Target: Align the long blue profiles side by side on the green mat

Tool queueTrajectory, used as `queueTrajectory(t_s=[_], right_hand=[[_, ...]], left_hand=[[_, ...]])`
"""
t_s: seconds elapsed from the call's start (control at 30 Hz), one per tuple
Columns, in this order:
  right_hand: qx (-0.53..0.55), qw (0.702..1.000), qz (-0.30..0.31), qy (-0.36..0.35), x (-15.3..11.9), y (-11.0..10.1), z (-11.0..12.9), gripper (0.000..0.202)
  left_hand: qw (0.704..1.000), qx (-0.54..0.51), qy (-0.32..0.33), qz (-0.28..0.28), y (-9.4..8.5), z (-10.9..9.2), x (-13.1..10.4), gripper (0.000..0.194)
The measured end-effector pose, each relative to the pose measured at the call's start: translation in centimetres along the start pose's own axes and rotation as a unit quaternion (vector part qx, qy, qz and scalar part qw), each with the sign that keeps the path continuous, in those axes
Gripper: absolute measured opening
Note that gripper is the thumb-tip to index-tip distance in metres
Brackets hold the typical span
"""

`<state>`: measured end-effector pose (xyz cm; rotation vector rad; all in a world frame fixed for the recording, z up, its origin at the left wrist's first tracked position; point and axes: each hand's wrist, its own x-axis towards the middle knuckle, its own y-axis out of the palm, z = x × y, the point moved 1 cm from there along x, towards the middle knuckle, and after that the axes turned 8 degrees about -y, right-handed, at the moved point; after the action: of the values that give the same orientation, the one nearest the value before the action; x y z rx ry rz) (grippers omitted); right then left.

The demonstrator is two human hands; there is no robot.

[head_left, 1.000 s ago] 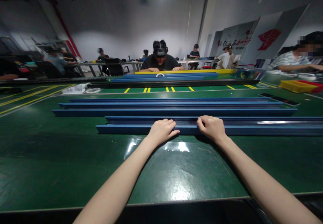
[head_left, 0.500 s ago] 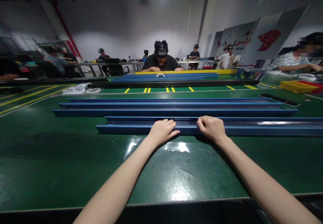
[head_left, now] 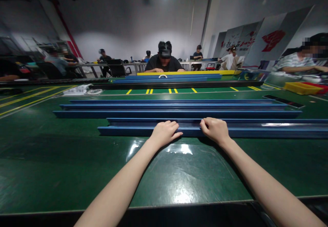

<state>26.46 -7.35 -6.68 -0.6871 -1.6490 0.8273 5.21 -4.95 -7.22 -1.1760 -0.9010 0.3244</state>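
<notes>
A long blue U-shaped channel (head_left: 128,130) lies across the green table in front of me and runs out of view at the right. My left hand (head_left: 166,132) is closed over its near wall, thumb on the outside and fingers curled into the groove. A short way to the right, my right hand (head_left: 215,130) grips the same wall, its fingers bent inward and their tips hidden. Just beyond lies a second blue channel (head_left: 179,114), parallel to the first, with further blue edges behind it.
Farther back are a black bar (head_left: 179,84) and a yellow bar (head_left: 194,72), with a person (head_left: 164,61) leaning over the latter. A yellow bin (head_left: 303,88) and a dark flat phone-like object (head_left: 284,101) lie at the right. The table's near edge (head_left: 192,203) runs below my forearms.
Both my hands and the blue channels are where they were. Only people in the background have shifted slightly.
</notes>
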Motion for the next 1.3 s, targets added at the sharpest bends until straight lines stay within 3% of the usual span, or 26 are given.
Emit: queueTrajectory(t_s=[1.3], right_hand=[[0.004,1.0,-0.004,-0.005,-0.04,-0.01,-0.01,0.04]], left_hand=[[1.0,-0.006,-0.005,0.008,-0.03,-0.07,0.08,0.034]])
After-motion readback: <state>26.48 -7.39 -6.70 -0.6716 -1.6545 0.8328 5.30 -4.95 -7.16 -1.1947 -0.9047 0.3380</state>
